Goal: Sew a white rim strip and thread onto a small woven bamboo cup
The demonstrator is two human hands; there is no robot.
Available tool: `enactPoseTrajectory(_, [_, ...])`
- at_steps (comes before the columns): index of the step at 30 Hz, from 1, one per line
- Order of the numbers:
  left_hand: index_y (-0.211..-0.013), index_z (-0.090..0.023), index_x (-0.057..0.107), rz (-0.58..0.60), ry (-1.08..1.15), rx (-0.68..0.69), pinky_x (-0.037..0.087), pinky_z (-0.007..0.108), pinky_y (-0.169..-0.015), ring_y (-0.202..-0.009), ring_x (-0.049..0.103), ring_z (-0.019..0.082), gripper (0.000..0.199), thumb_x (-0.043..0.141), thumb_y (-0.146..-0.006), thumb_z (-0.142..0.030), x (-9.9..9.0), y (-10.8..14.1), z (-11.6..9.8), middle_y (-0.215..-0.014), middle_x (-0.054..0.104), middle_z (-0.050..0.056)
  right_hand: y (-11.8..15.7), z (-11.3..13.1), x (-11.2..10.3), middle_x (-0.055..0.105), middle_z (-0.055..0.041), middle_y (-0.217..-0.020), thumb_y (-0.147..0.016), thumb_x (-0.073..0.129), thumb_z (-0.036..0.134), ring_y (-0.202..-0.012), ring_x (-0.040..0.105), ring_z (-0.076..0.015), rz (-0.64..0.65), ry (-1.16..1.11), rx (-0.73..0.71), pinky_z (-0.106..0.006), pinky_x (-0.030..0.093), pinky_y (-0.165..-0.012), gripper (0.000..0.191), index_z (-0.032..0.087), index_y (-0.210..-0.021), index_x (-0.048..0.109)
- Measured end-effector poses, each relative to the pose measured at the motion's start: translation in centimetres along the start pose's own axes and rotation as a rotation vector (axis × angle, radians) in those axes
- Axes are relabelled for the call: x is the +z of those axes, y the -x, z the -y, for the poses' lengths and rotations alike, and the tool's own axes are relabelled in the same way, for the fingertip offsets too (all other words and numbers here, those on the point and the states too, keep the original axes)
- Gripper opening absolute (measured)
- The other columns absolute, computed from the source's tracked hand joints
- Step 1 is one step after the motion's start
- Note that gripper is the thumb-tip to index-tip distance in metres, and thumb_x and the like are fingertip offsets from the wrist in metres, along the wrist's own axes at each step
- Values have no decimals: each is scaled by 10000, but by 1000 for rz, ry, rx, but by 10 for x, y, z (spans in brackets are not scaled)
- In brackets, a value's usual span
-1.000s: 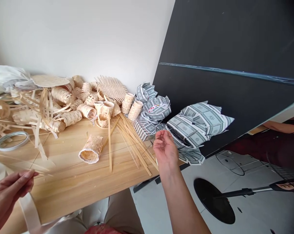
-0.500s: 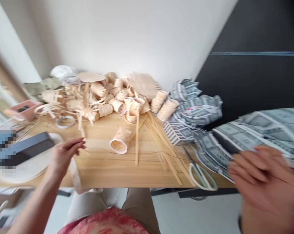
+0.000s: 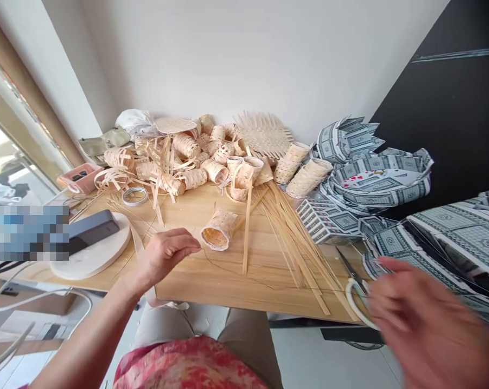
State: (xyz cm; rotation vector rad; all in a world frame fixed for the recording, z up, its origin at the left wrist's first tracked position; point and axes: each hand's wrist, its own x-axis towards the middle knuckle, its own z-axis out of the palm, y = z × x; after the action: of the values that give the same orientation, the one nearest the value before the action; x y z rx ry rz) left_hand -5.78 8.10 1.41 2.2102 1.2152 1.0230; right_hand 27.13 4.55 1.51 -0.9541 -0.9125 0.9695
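Observation:
My left hand [image 3: 169,251] is over the table's front half, thumb and fingers pinched on the end of a thin dark thread [image 3: 228,268]. The thread sags to the right across the tabletop; its far end is too fine to follow. Just beyond my left fingertips a small woven basket [image 3: 220,229] lies on its side, its white-edged mouth facing me. At the right my right hand [image 3: 422,313] is blurred, with its fingers curled together; what they hold is not clear. It hides part of the handles of the scissors [image 3: 355,283].
Woven baskets and loose strips [image 3: 187,156] are heaped along the wall. Long flat strips [image 3: 296,243] lie across the table [image 3: 179,281]. Patterned card-print pieces [image 3: 382,178] fill the right side. At left are a tape roll [image 3: 134,195], a round white board [image 3: 102,254] and a pink tray [image 3: 80,178].
The view has swung left. My left hand has come right, closer to the small basket's mouth. My right hand has moved left, now partly covering the scissors' handles.

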Motion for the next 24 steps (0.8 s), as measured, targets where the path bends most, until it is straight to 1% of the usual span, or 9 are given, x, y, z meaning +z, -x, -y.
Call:
enactPoseTrajectory(3, [-789,-208,698,34,38,124,411,195,-601,-658,557,122,138,562,-785,-191,19,-1,-21,-722,588,45,17,-27,51,656,-43,-672,-567,762,344,-617,627,-172,53,-37,251,-153,249,-283,195,224,-675,653])
enactPoseTrajectory(5, [-785,-198,686,4,-51,233,394,188,-570,-645,513,105,145,543,-796,-176,31,-1,-30,-738,535,32,27,-42,81,674,-58,-890,-657,704,366,-835,626,-206,185,-126,365,-180,330,-359,152,236,-694,635])
enactPoseTrajectory(8, [-765,-176,648,-64,-236,347,365,171,-533,-623,461,80,148,510,-816,-156,39,-1,-36,-749,477,12,36,-50,103,634,-26,-711,-762,590,413,-599,577,-159,418,-174,546,-233,282,-366,181,274,-648,573])
enactPoseTrajectory(10, [-743,-162,624,-84,-289,354,368,166,-537,-630,457,77,144,503,-819,-147,39,-1,-37,-744,461,8,37,-46,102,506,-3,-533,-782,553,430,-449,444,-128,506,-79,549,-263,239,-383,208,284,-634,556])
enactPoseTrajectory(14, [-724,-148,612,-18,-218,311,397,164,-581,-659,489,81,147,500,-818,-127,33,-1,-31,-734,477,13,25,-30,83,396,-8,-536,-771,542,449,-507,360,-147,551,317,320,-304,283,-474,274,251,-582,534])
enactPoseTrajectory(16, [-716,-148,617,23,-137,261,401,161,-588,-665,501,79,155,502,-816,-122,31,0,-22,-735,486,16,17,-23,72,398,-12,-563,-761,543,463,-553,371,-157,492,449,230,-301,301,-505,300,231,-575,511])
enactPoseTrajectory(20, [-665,-153,642,8,30,51,386,173,-559,-626,508,81,170,538,-799,-157,23,-2,-8,-694,507,16,5,-13,51,353,12,-562,-748,547,491,-554,334,-126,253,520,119,-261,290,-500,330,196,-603,513])
enactPoseTrajectory(22, [-654,-161,661,4,231,-74,379,180,-538,-584,503,81,170,572,-789,-212,15,-3,-16,-639,524,10,1,-8,44,344,21,-555,-742,558,487,-544,323,-110,226,526,103,-243,283,-489,337,183,-604,517])
enactPoseTrajectory(24, [-699,-187,697,75,520,-135,388,191,-545,-578,506,89,183,582,-788,-297,6,-4,-36,-620,547,13,-2,-3,42,332,27,-542,-737,568,480,-527,309,-100,238,531,90,-232,270,-470,343,177,-586,507])
